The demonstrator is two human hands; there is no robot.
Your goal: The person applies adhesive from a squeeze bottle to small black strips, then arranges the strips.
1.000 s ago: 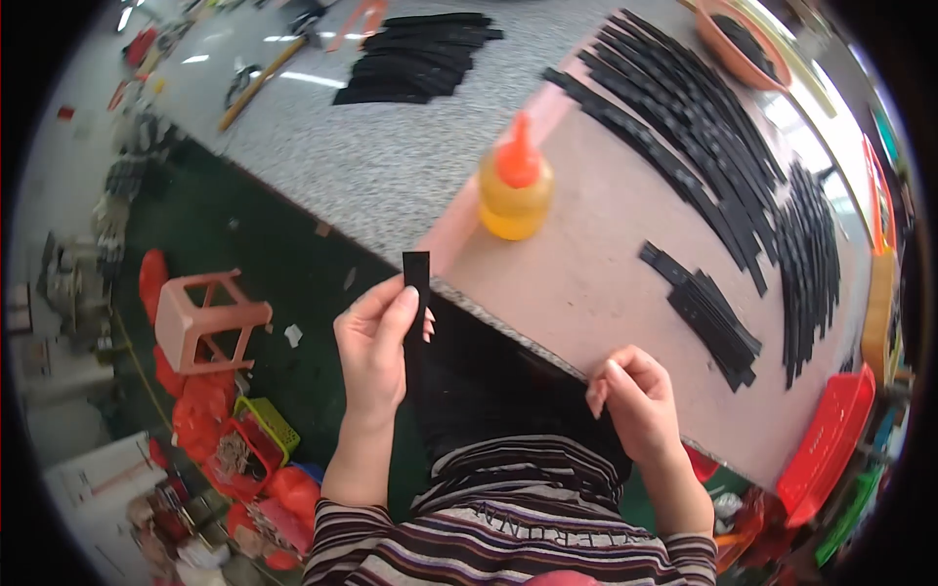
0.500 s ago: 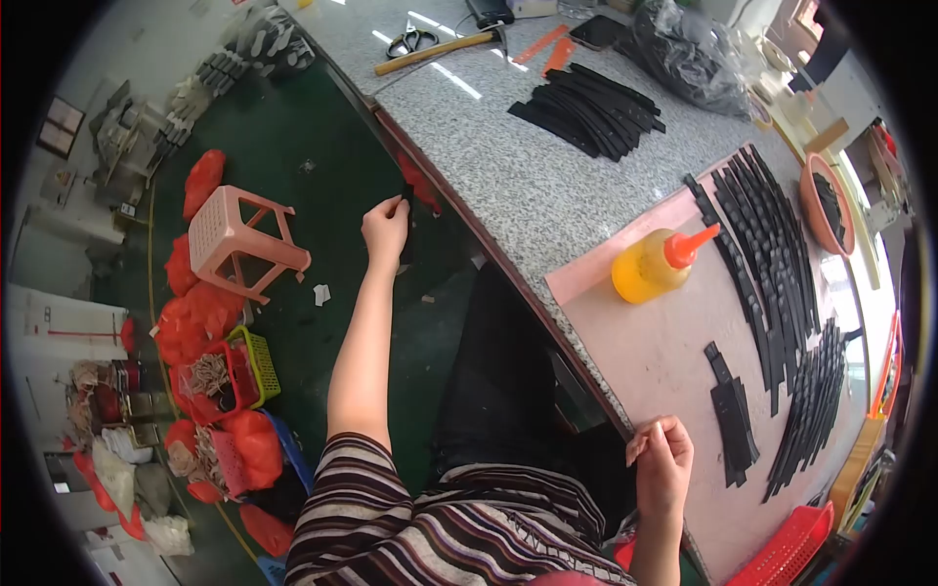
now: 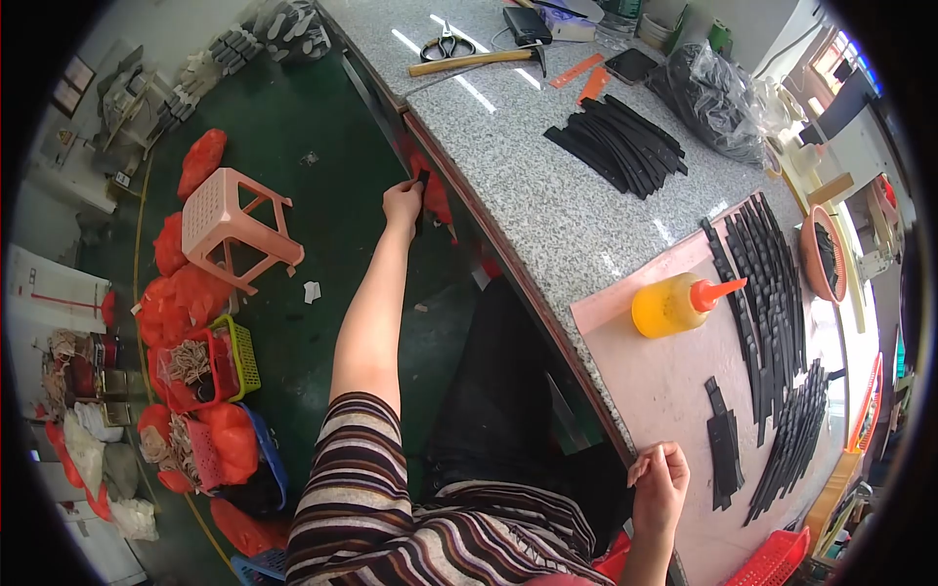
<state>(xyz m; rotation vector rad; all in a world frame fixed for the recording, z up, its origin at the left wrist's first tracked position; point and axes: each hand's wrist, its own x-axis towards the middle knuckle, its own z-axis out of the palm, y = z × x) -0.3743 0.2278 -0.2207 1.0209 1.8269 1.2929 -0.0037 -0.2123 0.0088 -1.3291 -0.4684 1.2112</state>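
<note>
My left hand (image 3: 402, 205) reaches out over the floor beside the table's long edge. Its fingers are closed on a thin black strip (image 3: 422, 190), of which only a short dark piece shows. My right hand (image 3: 661, 479) rests at the near table edge, fingers curled and tips pinched together; whether anything is in them is hidden. Nearest to it on the pink mat (image 3: 635, 381) lies a small stack of black strips (image 3: 724, 454). Longer rows of black strips (image 3: 767, 303) lie beyond, with a yellow bottle with a red nozzle (image 3: 669, 306) to their left.
On the speckled table (image 3: 489, 146) are a hammer (image 3: 469, 62), pliers (image 3: 447, 44), a phone (image 3: 631, 65), a pile of black strips (image 3: 625, 145) and a plastic bag (image 3: 713, 103). A pink stool (image 3: 234, 230) and baskets (image 3: 239, 359) stand on the floor.
The view has shifted, so the table things sit lower in it. My left hand still grips the black strip, farther out along the table edge; my right hand keeps its pinch.
</note>
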